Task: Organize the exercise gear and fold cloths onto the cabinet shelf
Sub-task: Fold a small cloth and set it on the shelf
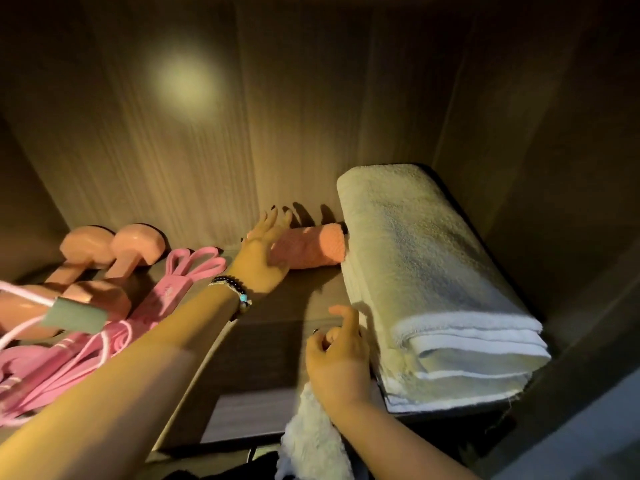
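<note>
A folded white towel (433, 278) lies on the right of the cabinet shelf (304, 292). A rolled peach cloth (311, 249) lies at the back, touching the towel's left side. My left hand (263, 254), fingers spread and straight, rests against the roll's left end. My right hand (337, 358) hovers by the towel's front left corner with loosely curled fingers, holding nothing that I can see. Two peach dumbbells (104, 258) and pink resistance bands (187, 271) lie on the left, with a pink jump rope (69, 344) and its green handle (74, 318).
The wooden back wall and the right side wall close in the shelf. A fluffy white cloth (311, 441) hangs below my right wrist in front of the shelf edge. Bare shelf shows between the bands and the towel.
</note>
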`<action>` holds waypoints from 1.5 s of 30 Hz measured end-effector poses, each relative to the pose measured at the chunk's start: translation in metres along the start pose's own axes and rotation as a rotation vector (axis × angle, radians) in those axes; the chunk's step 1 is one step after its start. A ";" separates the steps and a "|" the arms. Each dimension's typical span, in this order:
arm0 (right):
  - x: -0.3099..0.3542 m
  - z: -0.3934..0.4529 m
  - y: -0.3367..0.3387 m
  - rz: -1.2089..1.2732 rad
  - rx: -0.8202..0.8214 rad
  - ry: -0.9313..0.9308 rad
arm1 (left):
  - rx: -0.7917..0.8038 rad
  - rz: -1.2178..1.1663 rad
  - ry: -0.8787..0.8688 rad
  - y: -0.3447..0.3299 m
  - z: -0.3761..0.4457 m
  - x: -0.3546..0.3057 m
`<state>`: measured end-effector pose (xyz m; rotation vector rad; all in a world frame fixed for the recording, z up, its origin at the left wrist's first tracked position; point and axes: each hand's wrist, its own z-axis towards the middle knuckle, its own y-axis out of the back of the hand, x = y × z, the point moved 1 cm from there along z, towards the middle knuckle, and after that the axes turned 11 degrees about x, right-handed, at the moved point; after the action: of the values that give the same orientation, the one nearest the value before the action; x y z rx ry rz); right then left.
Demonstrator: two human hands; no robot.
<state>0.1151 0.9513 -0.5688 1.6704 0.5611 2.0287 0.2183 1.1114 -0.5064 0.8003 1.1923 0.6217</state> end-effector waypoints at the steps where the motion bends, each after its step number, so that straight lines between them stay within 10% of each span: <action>1: 0.001 0.000 0.000 -0.009 0.004 -0.006 | -0.047 -0.085 -0.002 0.003 -0.014 -0.006; 11: 0.024 -0.028 0.043 0.271 0.127 -0.145 | -0.270 -0.989 0.098 -0.036 -0.185 -0.075; 17: 0.053 -0.091 0.097 0.354 0.122 -0.040 | -0.165 -0.971 0.108 -0.062 -0.265 -0.131; 23: 0.076 -0.144 0.133 0.673 0.495 -0.198 | -0.064 -0.920 0.174 -0.088 -0.325 -0.171; 30: 0.052 -0.198 0.154 0.193 0.749 0.055 | -0.138 -1.119 0.267 -0.086 -0.355 -0.173; 36: 0.021 -0.218 0.145 0.024 0.612 0.121 | -0.277 -0.927 0.304 -0.085 -0.363 -0.162; 45: 0.011 -0.212 0.153 -0.130 0.250 0.335 | -0.087 -0.581 0.249 -0.088 -0.370 -0.133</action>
<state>-0.1078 0.8269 -0.5111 1.3829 1.0478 2.2276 -0.1727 1.0337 -0.5639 0.2764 1.5307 0.2907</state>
